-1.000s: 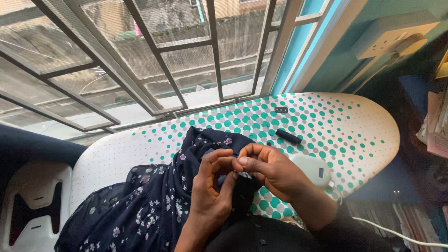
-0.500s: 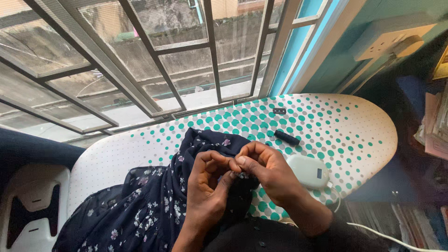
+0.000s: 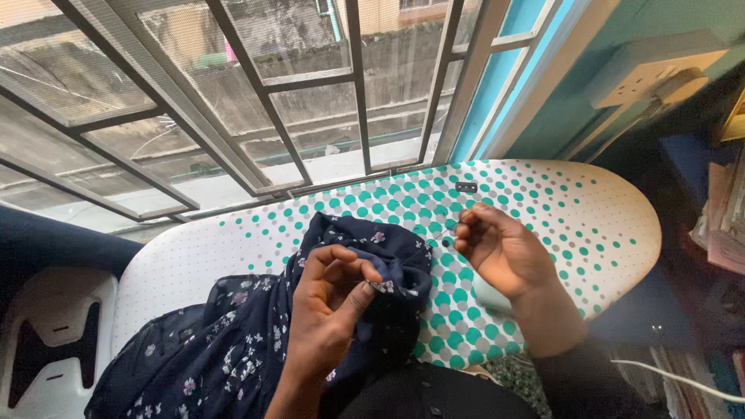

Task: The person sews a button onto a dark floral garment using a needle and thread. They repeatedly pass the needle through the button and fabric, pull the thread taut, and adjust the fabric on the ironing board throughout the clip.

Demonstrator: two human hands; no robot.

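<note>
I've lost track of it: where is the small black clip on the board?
In the head view the black clip lies on the dotted board near its window edge, just beyond the right hand and clear of the dark floral fabric.

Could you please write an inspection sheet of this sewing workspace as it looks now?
Surface: ironing board, white with teal and grey dots, partly covered.
Job's things: dark floral fabric lies on the board and hangs over its near edge.
Clutter: small dark clip; pale object under the right wrist.
Hands: left hand pinches a fabric fold; right hand is raised beside it, fingers pinched.
Cables: white cable at lower right.
Surroundings: barred window; wall socket.
</note>
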